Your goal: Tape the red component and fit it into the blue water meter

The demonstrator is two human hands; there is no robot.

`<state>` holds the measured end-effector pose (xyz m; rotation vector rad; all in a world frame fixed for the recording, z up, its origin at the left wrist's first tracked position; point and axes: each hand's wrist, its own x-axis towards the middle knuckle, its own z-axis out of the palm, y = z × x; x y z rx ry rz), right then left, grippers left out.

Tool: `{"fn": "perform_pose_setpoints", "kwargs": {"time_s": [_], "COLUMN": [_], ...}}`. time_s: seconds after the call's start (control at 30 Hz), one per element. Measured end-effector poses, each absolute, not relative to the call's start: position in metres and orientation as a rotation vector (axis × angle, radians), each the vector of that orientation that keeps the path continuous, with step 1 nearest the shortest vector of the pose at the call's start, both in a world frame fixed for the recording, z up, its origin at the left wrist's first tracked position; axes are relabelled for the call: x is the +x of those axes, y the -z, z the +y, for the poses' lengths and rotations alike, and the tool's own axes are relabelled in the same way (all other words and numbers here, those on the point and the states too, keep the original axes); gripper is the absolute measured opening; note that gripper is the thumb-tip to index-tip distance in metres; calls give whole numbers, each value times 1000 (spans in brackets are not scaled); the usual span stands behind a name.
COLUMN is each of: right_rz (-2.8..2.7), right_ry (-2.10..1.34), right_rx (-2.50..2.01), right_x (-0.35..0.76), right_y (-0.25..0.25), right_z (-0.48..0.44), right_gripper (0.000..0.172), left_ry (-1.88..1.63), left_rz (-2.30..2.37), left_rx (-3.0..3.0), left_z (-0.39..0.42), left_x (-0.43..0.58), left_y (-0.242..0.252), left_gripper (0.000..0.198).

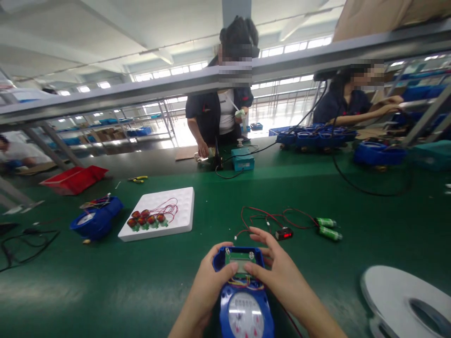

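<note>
A blue water meter (243, 305) with a round dial lies at the near edge of the green table (218, 206). My left hand (207, 286) grips its left side, thumb on the green circuit board (240, 259) in its top housing. My right hand (282, 272) holds the right side, thumb also pressing on the board. Red and black wires (271, 218) run from the meter to a small red display module (283, 233) and two green cylindrical batteries (328, 228) lying just beyond my right hand.
A white foam tray (176, 220) with several red-and-green coil parts sits to the left, beside another blue meter (95, 219). A red bin (73, 179) lies far left, a white reel (405, 295) at near right. Two people work across the table by a teal box (243, 159) and blue meters (317, 136).
</note>
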<state>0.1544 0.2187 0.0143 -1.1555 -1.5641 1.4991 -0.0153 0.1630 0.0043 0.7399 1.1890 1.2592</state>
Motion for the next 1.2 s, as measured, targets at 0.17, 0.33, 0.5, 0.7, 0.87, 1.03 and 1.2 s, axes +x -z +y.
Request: {"fn": "perform_pose_setpoints", "kwargs": {"time_s": [0.17,0.33,0.5,0.7,0.87,1.03,1.2], "right_rz": [-1583,-1485,-1413,-910,-697,-864,-1140], "right_ry": [-1470,-1335,-1501,-1543,-1585,-1709,-1731], "right_rx": [-1117,-1203,-1233,-1189,-1101,-1152,-1267], "right_x": [152,190,227,223,209,194,187], "right_y": [-13,-19,-14,-8,-16,-17,-16], "right_z": [223,208,157,150,177,201,228], "right_gripper": [76,72,61,46,51,50,50], "left_ry": [-1309,-1347,-1346,-1270,-1216,-1086,-727], "left_rz": [1198,1174,1183,1211,1239,1557,1463], "left_rx": [712,669,642,679,787,974,1017], "left_z": [159,156,155,154,156,205,260], "left_x": [-12,-11,-12,-14,-35,-63,-58], "left_y": [-7,-6,-8,-14,-23,-19,0], "left_gripper": [73,72,75,78,68,60,43]}}
